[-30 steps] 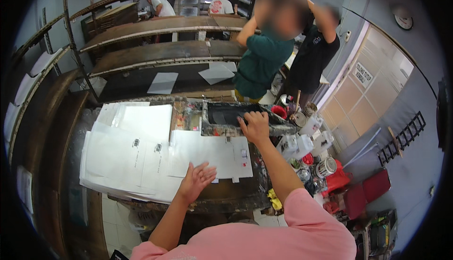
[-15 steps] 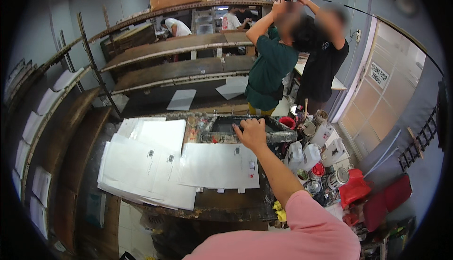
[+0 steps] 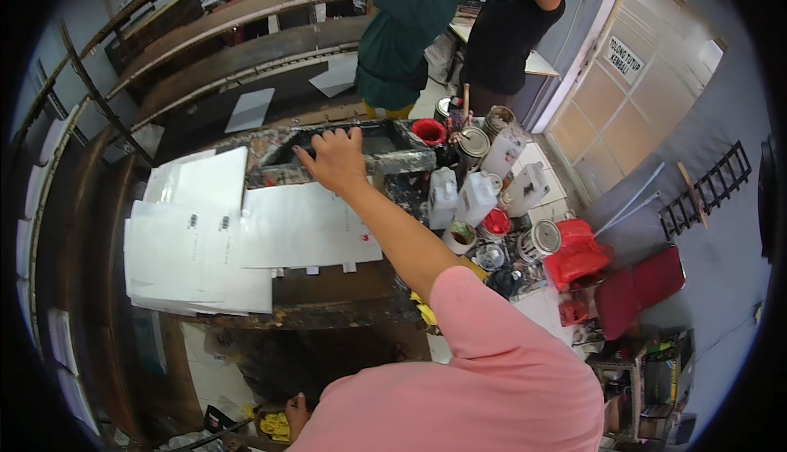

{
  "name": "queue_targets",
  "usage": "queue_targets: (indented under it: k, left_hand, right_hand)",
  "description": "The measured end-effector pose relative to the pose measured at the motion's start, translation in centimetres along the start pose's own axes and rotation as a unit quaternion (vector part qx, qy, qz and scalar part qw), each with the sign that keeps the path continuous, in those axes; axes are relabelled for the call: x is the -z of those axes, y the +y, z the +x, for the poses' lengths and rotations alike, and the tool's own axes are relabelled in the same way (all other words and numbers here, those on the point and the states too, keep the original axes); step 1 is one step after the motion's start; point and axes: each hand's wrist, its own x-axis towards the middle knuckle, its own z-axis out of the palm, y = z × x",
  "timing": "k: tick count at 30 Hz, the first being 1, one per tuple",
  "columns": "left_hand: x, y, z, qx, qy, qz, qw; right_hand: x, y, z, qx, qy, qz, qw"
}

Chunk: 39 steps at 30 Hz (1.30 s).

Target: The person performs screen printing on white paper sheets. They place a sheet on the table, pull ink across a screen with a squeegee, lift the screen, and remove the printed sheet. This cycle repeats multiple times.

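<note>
My right hand [image 3: 334, 159] reaches across the bench, its fingers bent over the near rail of a paint-stained rectangular frame [image 3: 385, 162] that looks like a printing screen. Below that rail lies a white sheet [image 3: 307, 227] with small dark print and a red mark. To its left a stack of white sheets [image 3: 176, 255] overlaps it. Low in the picture, beside my pink shirt, part of my left hand [image 3: 297, 411] shows near a box with yellow cloth [image 3: 275, 426]. The shirt hides the rest of that hand, and its grip is unclear.
Paint cans [image 3: 474, 142], white jugs [image 3: 475, 198] and a red plastic bag [image 3: 574, 251] crowd the right side. A dark red chair [image 3: 643, 288] stands beyond. Long shelves [image 3: 221, 63] run behind the bench. Two people, one in a green shirt [image 3: 402, 34], stand with arms raised.
The view has swung right and downward, so the bench appears farther left and higher. My left hand has come into sight at the bottom. My right hand stays on the frame's near rail.
</note>
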Motion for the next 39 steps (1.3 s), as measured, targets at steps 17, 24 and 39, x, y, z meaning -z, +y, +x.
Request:
queue_targets:
  k: [17, 24, 39]
  left_hand:
    - [-2.7, -7.5, 0.8, 0.073, -0.071, 0.03, 0.994]
    - [-1.3, -7.9, 3.9, 0.054, -0.066, 0.002, 0.996]
    - [1.4, -8.5, 4.7, 0.075, -0.052, 0.033, 0.995]
  right_hand:
    - [1.0, -0.4, 0.9, 0.002, -0.031, -0.019, 0.999]
    - [0.9, -1.0, 1.1, 0.008, -0.029, -0.029, 0.999]
    - [1.0, -0.4, 0.8, 0.015, -0.001, -0.026, 1.0]
